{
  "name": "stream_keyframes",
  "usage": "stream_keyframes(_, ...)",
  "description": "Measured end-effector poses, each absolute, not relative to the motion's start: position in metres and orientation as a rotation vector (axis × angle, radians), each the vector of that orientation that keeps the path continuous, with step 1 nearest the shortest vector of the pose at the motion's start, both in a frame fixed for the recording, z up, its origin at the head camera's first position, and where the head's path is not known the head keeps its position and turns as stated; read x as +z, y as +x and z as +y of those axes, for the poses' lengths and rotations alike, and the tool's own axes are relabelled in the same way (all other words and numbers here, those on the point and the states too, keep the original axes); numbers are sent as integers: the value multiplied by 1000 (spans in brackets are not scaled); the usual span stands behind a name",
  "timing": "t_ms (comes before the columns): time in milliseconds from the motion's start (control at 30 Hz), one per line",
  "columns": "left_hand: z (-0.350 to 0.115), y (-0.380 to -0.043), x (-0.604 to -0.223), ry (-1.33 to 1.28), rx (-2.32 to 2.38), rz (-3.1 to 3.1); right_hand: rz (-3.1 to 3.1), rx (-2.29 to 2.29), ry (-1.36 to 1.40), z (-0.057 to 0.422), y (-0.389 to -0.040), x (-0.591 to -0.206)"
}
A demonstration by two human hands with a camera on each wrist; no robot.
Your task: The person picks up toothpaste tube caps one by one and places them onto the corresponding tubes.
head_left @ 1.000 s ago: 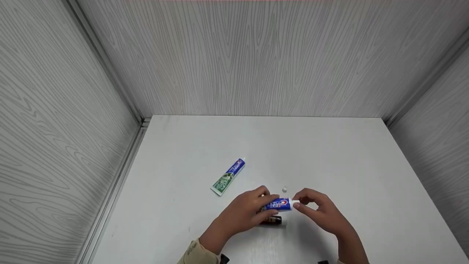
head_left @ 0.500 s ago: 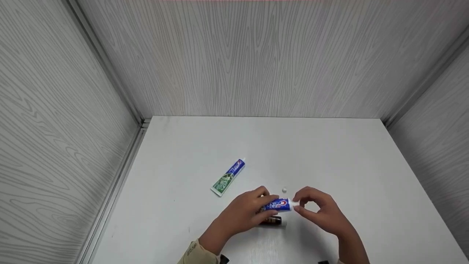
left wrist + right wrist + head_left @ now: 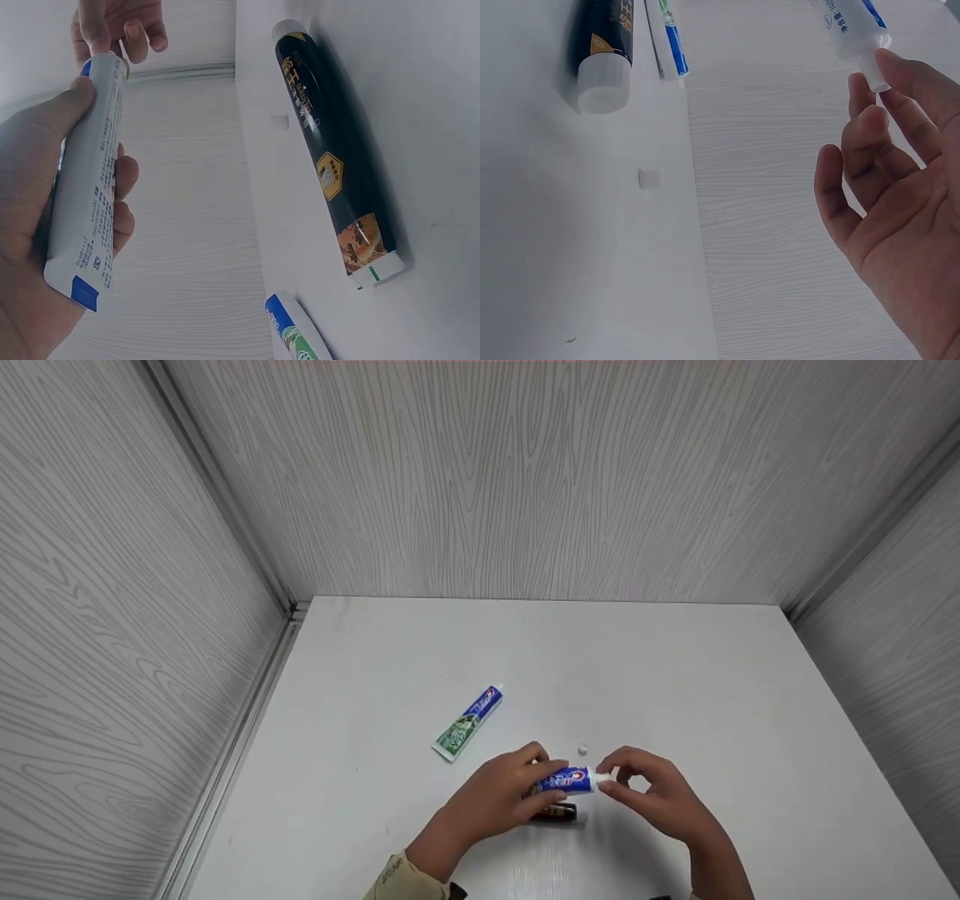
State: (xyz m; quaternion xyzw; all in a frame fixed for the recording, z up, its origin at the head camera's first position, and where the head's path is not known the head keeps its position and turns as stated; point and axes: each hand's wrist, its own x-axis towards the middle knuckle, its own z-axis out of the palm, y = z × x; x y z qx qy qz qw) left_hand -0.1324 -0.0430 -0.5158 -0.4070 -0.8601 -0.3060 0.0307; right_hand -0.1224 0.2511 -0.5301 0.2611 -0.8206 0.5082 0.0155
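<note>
- Grey wood-grain wall [image 3: 105,660] on the far left, running back along the white table [image 3: 315,795].
- Beige sleeve [image 3: 409,879] with dark lettering, at the near edge.
- Green-and-blue toothpaste tube [image 3: 466,723] lying slantwise on the table, its narrow white tip pointing away and to the right.
- Left hand [image 3: 495,795], its thumb on one side and fingers on the other, clamped round the blue-and-white tube.
- Black toothpaste tube [image 3: 330,150] lying on the table, partly hidden by the left hand in the head view; the left wrist view shows its gold hexagon badge.
- Blue-and-white tube [image 3: 568,781], held above the table, between the two hands; its printed white back faces the left wrist camera.
- Small white piece [image 3: 583,749], loose on the table just beyond the held tube.
- White cap [image 3: 874,72] at the held tube's right end.
- Right hand [image 3: 667,795], thumb and forefinger pinching that cap, the other fingers loosely bent and clear of it.
</note>
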Motion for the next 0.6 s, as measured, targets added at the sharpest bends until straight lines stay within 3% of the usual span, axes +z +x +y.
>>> stream_keyframes(600, -43, -141, -531, -1188, -854, -2667, -2568, 1543, 601, 252, -130, -539)
